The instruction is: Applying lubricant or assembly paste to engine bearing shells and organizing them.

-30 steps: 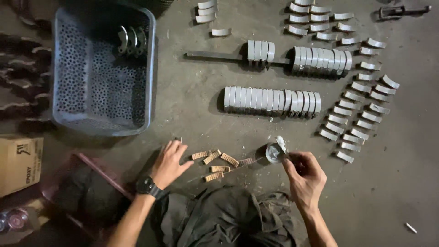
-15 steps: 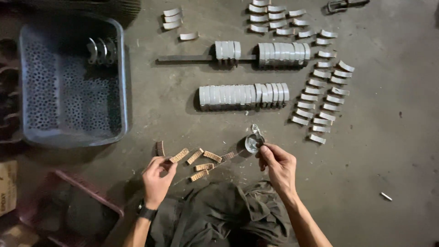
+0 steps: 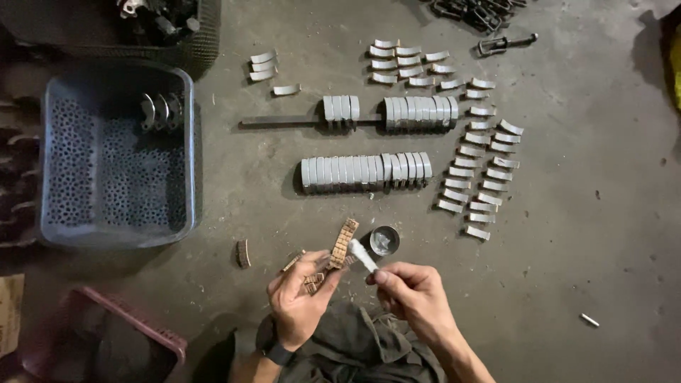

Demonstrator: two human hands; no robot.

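- My left hand [image 3: 301,301] grips a tan, ridged, curved strip of friction lining [image 3: 342,243] between thumb and fingers, holding it up on end so it slants away from me.
- My right hand [image 3: 415,294] pinches a small white brush-like applicator [image 3: 362,255] between thumb and fingertips; its pale tip is touching or nearly touching the lower part of the lining strip.
- Just beyond the applicator, a small round dark tin with a shiny inside [image 3: 384,241] sits open on the grey concrete floor [image 3: 582,234].
- A few more tan lining pieces [image 3: 312,278] lie under my left hand, partly hidden by my fingers, and 1 darker curved piece [image 3: 243,253] lies apart to the left.
- Farther out, a packed row of grey curved metal shoes [image 3: 365,172] stands on edge; behind it, a second batch of the same shoes [image 3: 420,113] sits along a long dark bar [image 3: 280,123].
- To the right, 2 loose columns of single grey metal shoes [image 3: 479,170] run down the floor, with more scattered at the top.
- To the left stands a blue perforated plastic crate [image 3: 117,156], with a few curved metal pieces propped in its far corner.
- A reddish plastic basket [image 3: 106,340] sits at the lower left, near my knee.
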